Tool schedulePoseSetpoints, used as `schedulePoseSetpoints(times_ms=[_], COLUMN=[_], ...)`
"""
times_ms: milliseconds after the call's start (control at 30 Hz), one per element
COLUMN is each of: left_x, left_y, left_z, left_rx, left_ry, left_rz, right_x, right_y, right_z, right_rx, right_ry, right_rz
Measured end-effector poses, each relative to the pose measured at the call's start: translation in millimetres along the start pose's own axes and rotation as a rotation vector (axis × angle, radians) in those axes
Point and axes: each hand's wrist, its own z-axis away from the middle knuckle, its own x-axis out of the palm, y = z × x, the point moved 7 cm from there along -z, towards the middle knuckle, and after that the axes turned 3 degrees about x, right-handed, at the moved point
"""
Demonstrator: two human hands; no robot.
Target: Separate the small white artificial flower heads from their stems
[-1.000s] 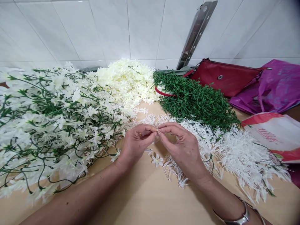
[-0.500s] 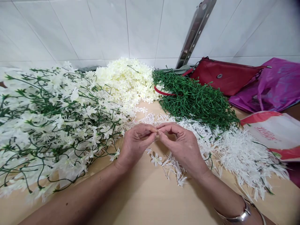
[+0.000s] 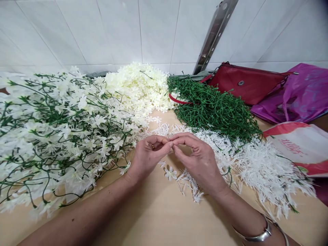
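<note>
Head view: bare left hand and right hand held close, fingers pinched for precision, probably. What's gripped can't be told.

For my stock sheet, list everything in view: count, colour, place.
Stemmed flowers: many, white and green, left
Loose blossoms: many, cream, centre back
Stem pile: many, green, right of blossoms
Thin sprigs: many, white, centre to right
Single flower: one, white, between forearms
Handbag: one, red, back right
Plastic bag: one, purple, right edge
Printed pack: one, white and red, right
Bracket: one, silver, wall
Tiles: several, white, wall
Cloth: count unclear, grey, behind piles
Unclear item: one, maroon, lower right
Table: one, tan, beneath
Left hand: one, gold ring, centre
Right hand: one, silver bracelet on forearm, centre
</note>
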Motion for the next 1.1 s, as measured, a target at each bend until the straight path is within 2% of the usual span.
schedulePoseSetpoints(times_ms=[167, 433, 600, 867, 933, 1100], left_x=[-1.0, -0.5, -0.7, -3.4, -3.4, -3.7], left_y=[-6, -12, -14, -12, -12, -9], left_z=[-1, -6, -6, -7, -7, -7], left_rx=[-0.066, -0.041, -0.04, -0.066, -0.076, -0.087], left_ry=[-0.01, -0.024, -0.029, -0.015, -0.01, 0.013], left_rz=[0.038, 0.187, 0.131, 0.067, 0.066, 0.095], right_x=[4, -2, -4, 0, -1, -8], right_y=[2, 16, 18, 30, 25, -4], right_z=[1, -1, -3, -8, -10, -6], right_rx=[0.022, 0.121, 0.113, 0.203, 0.153, -0.115], right_ry=[-0.011, 0.059, 0.049, 0.009, 0.005, 0.09], right_rz=[-0.022, -0.153, -0.128, -0.226, -0.193, 0.119])
